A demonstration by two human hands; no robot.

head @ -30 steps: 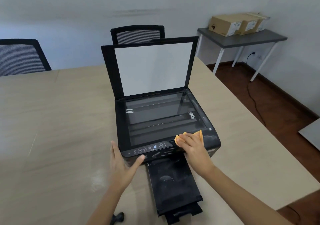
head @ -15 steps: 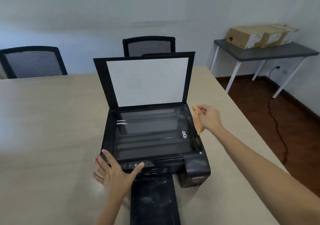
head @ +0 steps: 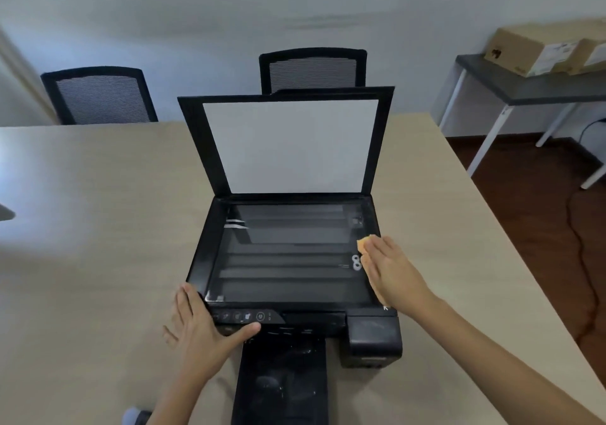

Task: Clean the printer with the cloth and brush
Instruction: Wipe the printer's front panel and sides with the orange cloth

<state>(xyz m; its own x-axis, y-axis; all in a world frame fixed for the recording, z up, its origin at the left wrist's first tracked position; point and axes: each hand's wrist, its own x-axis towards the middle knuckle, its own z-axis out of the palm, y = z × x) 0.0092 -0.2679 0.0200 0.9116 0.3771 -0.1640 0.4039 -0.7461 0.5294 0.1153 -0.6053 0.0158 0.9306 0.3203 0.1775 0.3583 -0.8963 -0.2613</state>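
A black printer (head: 373,336) stands on the beige table (head: 98,260) with its scanner lid (head: 288,146) raised upright, white inside. The scanner glass (head: 282,254) lies exposed. My right hand (head: 390,270) lies flat on the glass's right edge, pressing an orange cloth (head: 363,244) of which only a corner shows past the fingertips. My left hand (head: 203,333) rests spread on the printer's front left corner, thumb on the control panel (head: 246,315). The output tray (head: 282,385) sticks out toward me. No brush is clearly in view.
Two black mesh chairs (head: 311,70) (head: 98,95) stand behind the table. A grey side table (head: 524,87) with cardboard boxes (head: 537,47) is at the back right, and a cable (head: 583,260) runs over the wooden floor. A small dark object (head: 137,416) lies at the table's near edge.
My right hand left the printer's front right corner with the cloth, lifted beside the right edge, then came down flat on the glass's right side. The left hand stayed in place.
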